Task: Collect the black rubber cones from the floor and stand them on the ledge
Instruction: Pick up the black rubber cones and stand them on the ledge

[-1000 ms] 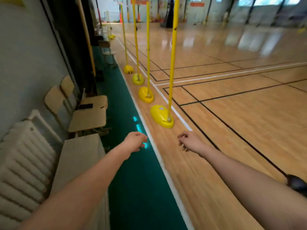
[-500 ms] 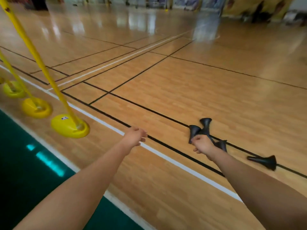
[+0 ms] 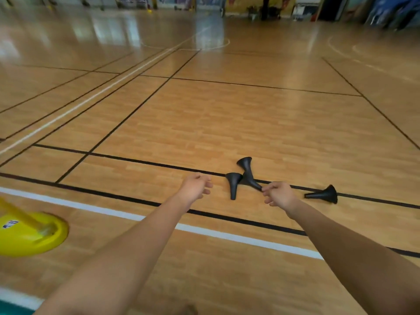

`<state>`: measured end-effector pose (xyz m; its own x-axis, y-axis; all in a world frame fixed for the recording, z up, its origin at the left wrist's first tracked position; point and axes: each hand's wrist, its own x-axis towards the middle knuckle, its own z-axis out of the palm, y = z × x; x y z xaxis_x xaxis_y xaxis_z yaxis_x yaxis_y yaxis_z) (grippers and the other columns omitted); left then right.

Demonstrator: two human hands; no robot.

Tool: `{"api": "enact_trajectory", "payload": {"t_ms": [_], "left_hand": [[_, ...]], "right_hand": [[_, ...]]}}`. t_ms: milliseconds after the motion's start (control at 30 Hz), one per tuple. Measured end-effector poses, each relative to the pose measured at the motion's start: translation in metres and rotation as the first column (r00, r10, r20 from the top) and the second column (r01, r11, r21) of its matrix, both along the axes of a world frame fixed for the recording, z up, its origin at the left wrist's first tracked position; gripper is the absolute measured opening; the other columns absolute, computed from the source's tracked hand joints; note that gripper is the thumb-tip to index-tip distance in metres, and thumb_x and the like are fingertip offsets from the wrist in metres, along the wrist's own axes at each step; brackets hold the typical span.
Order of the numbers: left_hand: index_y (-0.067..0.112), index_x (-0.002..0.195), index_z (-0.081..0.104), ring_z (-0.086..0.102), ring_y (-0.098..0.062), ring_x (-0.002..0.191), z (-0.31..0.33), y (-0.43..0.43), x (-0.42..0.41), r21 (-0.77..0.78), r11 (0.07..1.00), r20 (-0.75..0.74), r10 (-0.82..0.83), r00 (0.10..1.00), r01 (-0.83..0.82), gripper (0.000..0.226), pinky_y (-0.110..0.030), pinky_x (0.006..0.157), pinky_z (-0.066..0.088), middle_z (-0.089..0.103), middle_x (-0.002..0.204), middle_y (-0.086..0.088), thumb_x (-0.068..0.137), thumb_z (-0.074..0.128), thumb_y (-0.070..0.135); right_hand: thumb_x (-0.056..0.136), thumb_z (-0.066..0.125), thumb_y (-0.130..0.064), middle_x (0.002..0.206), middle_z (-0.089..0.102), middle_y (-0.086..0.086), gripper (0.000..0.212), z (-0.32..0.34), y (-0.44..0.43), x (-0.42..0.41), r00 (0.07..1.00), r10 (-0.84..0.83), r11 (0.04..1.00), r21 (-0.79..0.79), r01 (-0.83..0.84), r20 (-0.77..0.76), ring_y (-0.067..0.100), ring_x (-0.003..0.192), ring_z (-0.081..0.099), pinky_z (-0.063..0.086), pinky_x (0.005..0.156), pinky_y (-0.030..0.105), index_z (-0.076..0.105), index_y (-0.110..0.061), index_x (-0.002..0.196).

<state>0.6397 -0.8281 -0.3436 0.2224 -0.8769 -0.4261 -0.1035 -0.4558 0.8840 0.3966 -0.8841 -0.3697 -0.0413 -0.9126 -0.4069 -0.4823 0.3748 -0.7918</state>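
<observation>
The left black cone (image 3: 233, 187) and middle cone (image 3: 247, 173) lie tipped and crossed on the floor (image 3: 204, 123) along a black line (image 3: 136, 160), the right cone (image 3: 325, 194) apart, the left hand (image 3: 196, 186) hangs loose and empty, the right hand (image 3: 279, 196) has curled fingers (image 3: 267, 190) at the middle cone's tip, touching or not I cannot tell, and a yellow base (image 3: 29, 237) sits far left.

We've got a glossy tan wooden gym floor (image 3: 204, 123) crossed by thin black court lines (image 3: 127, 123) and one wide white stripe (image 3: 227, 235). At the lower left, a yellow plastic dome base (image 3: 27, 239) holds a slanting yellow pole (image 3: 20, 218), with a teal floor strip (image 3: 11, 311) in the corner.
</observation>
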Motion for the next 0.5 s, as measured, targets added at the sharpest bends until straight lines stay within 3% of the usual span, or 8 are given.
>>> {"api": "enact_trajectory", "payload": {"t_ms": [167,500], "left_hand": [[0.017,0.107,0.063,0.065,-0.018,0.083,0.003,-0.060,0.055,0.034,0.997,0.023,-0.067,0.997,0.067,0.021,-0.028,0.072,0.049,0.070,0.101,-0.004,0.099,0.046,0.027],[0.016,0.109,0.062,0.065,-0.018,0.081,-0.017,-0.134,0.099,0.133,0.980,0.036,-0.153,0.988,0.147,0.021,-0.029,0.073,0.049,0.070,0.100,-0.004,0.097,0.050,0.028]], "right_hand": [[0.097,0.041,-0.006,0.103,0.063,0.014,0.025,0.003,-0.040,0.045,1.000,-0.013,1.000,0.000,0.013,0.025,0.020,0.069,0.059,0.049,0.065,0.030,0.065,-0.003,0.102],[0.096,0.045,-0.004,0.096,0.064,0.012,0.022,0.000,-0.092,0.074,0.996,-0.077,0.997,0.023,0.076,0.041,0.020,0.069,0.060,0.050,0.067,0.029,0.066,-0.005,0.099]]}}
